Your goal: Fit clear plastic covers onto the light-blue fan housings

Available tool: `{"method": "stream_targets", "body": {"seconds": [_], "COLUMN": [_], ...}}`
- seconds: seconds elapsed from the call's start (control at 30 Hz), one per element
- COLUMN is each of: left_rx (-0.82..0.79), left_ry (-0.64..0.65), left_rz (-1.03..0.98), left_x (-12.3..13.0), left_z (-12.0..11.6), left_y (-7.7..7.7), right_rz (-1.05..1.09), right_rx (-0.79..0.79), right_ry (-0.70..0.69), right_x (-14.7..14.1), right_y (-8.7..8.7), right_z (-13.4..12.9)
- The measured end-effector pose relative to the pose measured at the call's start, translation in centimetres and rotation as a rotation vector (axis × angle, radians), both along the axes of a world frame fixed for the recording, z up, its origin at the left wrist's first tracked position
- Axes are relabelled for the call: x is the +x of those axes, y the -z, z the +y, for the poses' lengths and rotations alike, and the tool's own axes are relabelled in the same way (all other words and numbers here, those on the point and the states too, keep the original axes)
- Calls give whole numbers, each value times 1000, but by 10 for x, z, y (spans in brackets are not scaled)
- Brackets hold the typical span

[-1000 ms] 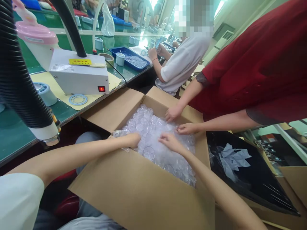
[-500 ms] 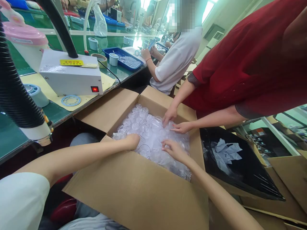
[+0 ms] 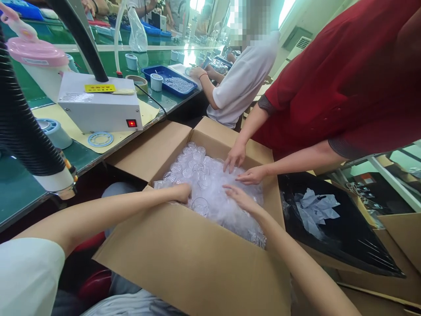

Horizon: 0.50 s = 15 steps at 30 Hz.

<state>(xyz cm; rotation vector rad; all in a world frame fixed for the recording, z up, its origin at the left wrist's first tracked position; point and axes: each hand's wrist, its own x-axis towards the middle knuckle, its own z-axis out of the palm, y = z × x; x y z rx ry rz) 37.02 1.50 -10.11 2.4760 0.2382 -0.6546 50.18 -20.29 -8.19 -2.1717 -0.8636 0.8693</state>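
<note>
Plainly, the open cardboard box (image 3: 275,193) fills the middle, its near flap (image 3: 204,256) folded out toward the wearer's lap. Inside lies a heap of clear round pieces (image 3: 194,164), partly veiled by a whitish blur; the far and right walls stand above it. The wearer's left hand (image 3: 181,193) is at the near left edge, fingers hidden, so I cannot tell whether its grip holds anything. The right hand (image 3: 239,197) is over the right half of the heap, its grip loose and wide, fingers stretched out.

Between those two hands lies a free stretch of heap, and the far left corner is unobstructed too. Room is tighter on the right: a co-worker in red (image 3: 319,101) has both hands (image 3: 236,156) over the heap, the lower one just beside the wearer's right fingertips. The left flap (image 3: 154,151) comes close to the edge of the green worktop (image 3: 15,193), where a blue ring (image 3: 100,139) lies near the rim. Black sheeting (image 3: 355,237) is just beyond the right wall.
</note>
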Motion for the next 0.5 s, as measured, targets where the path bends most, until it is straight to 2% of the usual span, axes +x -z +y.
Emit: {"method": "stream_targets", "body": {"seconds": [0.1, 0.17, 0.33, 0.5], "left_rx": [5, -10, -92, -182], "left_ry": [19, 12, -47, -76], "left_rz": [40, 28, -69, -171], "left_x": [5, 6, 4, 9], "left_z": [-6, -6, 11, 27], "left_y": [-1, -4, -16, -46], "right_rz": [43, 48, -42, -102], "right_rx": [-108, -131, 33, 186], "right_ry": [-47, -63, 21, 41], "right_x": [0, 0, 1, -6], "right_y": [8, 5, -22, -41], "right_z": [-7, -13, -21, -10]}}
